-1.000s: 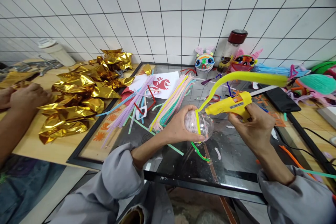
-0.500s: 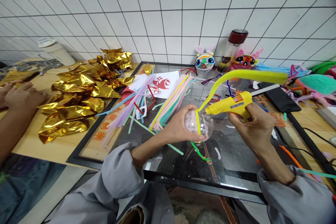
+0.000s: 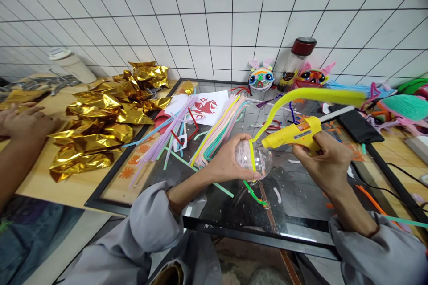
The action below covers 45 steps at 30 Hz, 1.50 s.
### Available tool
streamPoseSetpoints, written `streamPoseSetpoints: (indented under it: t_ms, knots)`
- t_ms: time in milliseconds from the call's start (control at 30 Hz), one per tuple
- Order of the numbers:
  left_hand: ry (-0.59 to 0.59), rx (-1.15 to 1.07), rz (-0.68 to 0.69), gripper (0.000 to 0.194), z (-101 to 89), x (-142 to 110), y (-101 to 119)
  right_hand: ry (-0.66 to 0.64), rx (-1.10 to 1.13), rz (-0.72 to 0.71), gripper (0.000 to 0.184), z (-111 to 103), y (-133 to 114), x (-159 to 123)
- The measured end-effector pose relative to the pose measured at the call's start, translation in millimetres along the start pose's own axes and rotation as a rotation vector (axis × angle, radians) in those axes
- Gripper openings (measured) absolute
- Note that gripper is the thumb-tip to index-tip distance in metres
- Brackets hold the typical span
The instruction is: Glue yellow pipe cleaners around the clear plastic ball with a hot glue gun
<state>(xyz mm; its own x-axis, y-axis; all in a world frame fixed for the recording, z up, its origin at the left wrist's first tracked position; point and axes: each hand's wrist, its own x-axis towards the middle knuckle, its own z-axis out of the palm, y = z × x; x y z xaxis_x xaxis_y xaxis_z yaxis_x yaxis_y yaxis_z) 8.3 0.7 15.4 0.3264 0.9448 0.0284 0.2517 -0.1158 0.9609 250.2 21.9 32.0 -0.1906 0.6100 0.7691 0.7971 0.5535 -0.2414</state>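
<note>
Left hand (image 3: 227,160) clamped around clear plastic ball (image 3: 262,160) above glass-topped table (image 3: 230,209), near centre, apparently steadying it; yellow chenille strip (image 3: 301,94) bands ball, thumb (image 3: 250,174) seemingly pinning it; right hand (image 3: 329,156), apart from left, grips yellow glue gun (image 3: 290,136), nozzle (image 3: 266,142) just beside strip, likely for close aim

No text can be read, even the glue gun's (image 3: 282,138) label (image 3: 302,135).

From my remote station I count one left hand (image 3: 230,160), one right hand (image 3: 329,153), one glue gun (image 3: 290,136), one clear ball (image 3: 262,160), one clear bottle (image 3: 290,73), two eared balls (image 3: 261,80) beside it, one white-lidded cup (image 3: 78,69).
</note>
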Motion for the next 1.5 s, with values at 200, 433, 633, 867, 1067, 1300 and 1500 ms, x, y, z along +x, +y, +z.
streamPoseSetpoints:
  t_ms: [200,433,633,867,1067,1300,1500]
  knots:
    - [-0.014,0.029,0.017,0.089,0.1,-0.6,-1.3,0.009,-0.036,-0.003,0.029,0.2,-0.9,-0.3]
    - [0.002,0.017,0.010,0.094,0.1,-0.8,-1.5,0.018,-0.038,0.026,0.026,0.4,-1.3,0.2]
    - [-0.010,0.025,0.014,0.092,-0.5,-0.7,0.0,-0.003,-0.043,0.007,0.028,0.9,0.2,-1.0]
    - [-0.008,0.028,0.003,0.092,-0.7,-0.6,1.5,-0.004,-0.011,0.014,0.026,-0.7,1.9,-0.2]
    - [-0.008,0.029,0.014,0.092,-0.2,-0.3,0.8,0.010,-0.026,0.017,0.027,-0.5,0.4,0.0]
    - [-0.004,0.015,-0.010,0.094,-0.8,-0.7,3.4,-0.001,-0.051,0.035,0.027,-0.1,-1.0,0.2]
    - [-0.018,0.008,-0.002,0.091,-0.2,-0.7,3.6,-0.007,-0.018,0.012,0.028,-1.2,0.2,0.3]
